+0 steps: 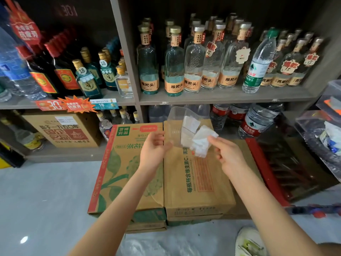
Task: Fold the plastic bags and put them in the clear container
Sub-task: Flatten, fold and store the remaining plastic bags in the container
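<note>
Slippage is the main risk. The right hand (227,154) pinches a folded bag (202,143) by 1 edge only, thumb and forefinger pressed together on its right corner. Thin plastic held that way could spring open or slide free before it is properly inside. The clear container (174,124) sits tilted above the cardboard boxes (199,182), and its mouth seems to face the right hand. A firm push with the bag could tip it or shove it back toward the shelf (221,97). At least 2 folded pieces (191,124) already lie loosely inside, and crowding another against them could knock them out of fold or out of the mouth.

The left hand (153,148) is cupped at the container's left wall, fingers loosely curved and a little spread, fingertips at its lower edge. Whether it truly grips the wall I cannot tell. If it only rests there, it would steady the container poorly.

The folded bag is at the container's lower right edge, just beside the pieces inside and touching the right hand's fingertips. It is well apart from the left hand. More loose plastic (147,244) lies on the floor below, so the task looks only partway done.
</note>
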### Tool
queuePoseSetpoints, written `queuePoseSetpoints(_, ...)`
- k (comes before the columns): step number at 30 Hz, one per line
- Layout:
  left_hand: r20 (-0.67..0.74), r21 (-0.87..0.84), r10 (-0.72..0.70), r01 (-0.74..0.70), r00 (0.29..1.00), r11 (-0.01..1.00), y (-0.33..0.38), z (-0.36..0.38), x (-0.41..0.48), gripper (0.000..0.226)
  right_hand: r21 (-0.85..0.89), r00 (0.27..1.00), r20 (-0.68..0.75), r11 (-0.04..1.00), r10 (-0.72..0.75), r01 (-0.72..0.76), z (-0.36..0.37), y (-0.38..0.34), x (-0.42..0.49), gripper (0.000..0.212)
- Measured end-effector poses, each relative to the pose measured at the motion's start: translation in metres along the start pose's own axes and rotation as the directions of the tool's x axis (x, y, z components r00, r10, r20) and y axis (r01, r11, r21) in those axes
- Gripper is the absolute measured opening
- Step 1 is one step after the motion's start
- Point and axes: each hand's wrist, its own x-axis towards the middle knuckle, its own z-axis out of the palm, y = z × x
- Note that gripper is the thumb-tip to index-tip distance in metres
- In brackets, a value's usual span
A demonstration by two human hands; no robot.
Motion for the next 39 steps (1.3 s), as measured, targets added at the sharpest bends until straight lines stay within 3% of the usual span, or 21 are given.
queuePoseSetpoints(2, -0.04, 0.06, 0.024, -0.022, 0.999, 0.998, 0.005, 0.01, 0.017, 0.03, 0.026, 1.0, -0.024, 1.0, 0.007, -0.006, -0.002, -0.011, 0.019, 0.03)
queuePoseSetpoints(4, -0.008, 0.1, -0.007, 0.008, 1.0, 0.995, 0.01, 0.019, 0.032, 0.044, 0.047, 0.999, -0.038, 0.999, 0.024, -0.022, -0.001, -0.016, 0.037, 0.038)
queuePoseSetpoints(8, 0.095, 0.019, -0.099, 0.098, 0.991, 0.995, 0.011, 0.03, 0.046, 0.064, 0.01, 0.996, -0.061, 0.998, 0.061, -0.061, 0.005, -0.016, 0.058, 0.035)
queuePoseSetpoints(14, 0.126, -0.092, -0.096, 0.108, 0.987, 0.99, 0.007, 0.03, 0.048, 0.058, -0.173, 0.987, -0.101, 0.979, -0.125, 0.106, 0.009, -0.001, 0.072, 0.03)
queuePoseSetpoints(16, 0.129, -0.104, -0.085, 0.099, 0.988, 0.99, 0.006, 0.029, 0.046, 0.051, -0.397, 0.96, -0.095, 0.894, -0.263, 0.205, 0.009, 0.007, 0.076, 0.027)
queuePoseSetpoints(19, 0.141, -0.118, -0.048, 0.064, 0.989, 0.991, 0.002, 0.027, 0.042, 0.049, -0.728, 0.888, 0.013, 0.604, -0.46, 0.323, 0.007, 0.016, 0.078, 0.019)
queuePoseSetpoints(23, 0.13, -0.132, -0.014, 0.031, 0.991, 0.991, -0.007, 0.024, 0.039, 0.049, -0.759, 0.835, 0.038, 0.527, -0.55, 0.382, 0.011, 0.016, 0.078, 0.018)
queuePoseSetpoints(26, 0.134, -0.132, 0.0, 0.018, 0.991, 0.991, -0.01, 0.021, 0.037, 0.052, -0.775, 0.79, 0.078, 0.461, -0.607, 0.431, 0.009, 0.024, 0.076, 0.031)
queuePoseSetpoints(29, 0.133, -0.132, -0.002, 0.019, 0.991, 0.991, -0.011, 0.02, 0.037, 0.051, -0.742, 0.688, 0.16, 0.374, -0.708, 0.557, -0.004, 0.028, 0.073, 0.043)
queuePoseSetpoints(32, 0.137, -0.129, -0.004, 0.021, 0.991, 0.991, -0.012, 0.019, 0.038, 0.052, -0.718, 0.608, 0.266, 0.267, -0.749, 0.643, -0.017, 0.025, 0.075, 0.036)
queuePoseSetpoints(35, 0.14, -0.134, -0.001, 0.02, 0.99, 0.991, -0.011, 0.018, 0.037, 0.052, -0.746, 0.693, 0.341, 0.266, -0.635, 0.611, -0.021, 0.015, 0.077, 0.029)
queuePoseSetpoints(39, 0.135, -0.15, 0.0, 0.02, 0.991, 0.989, -0.011, 0.019, 0.037, 0.05, -0.845, 0.814, 0.362, 0.208, -0.454, 0.492, -0.012, 0.005, 0.078, 0.038)
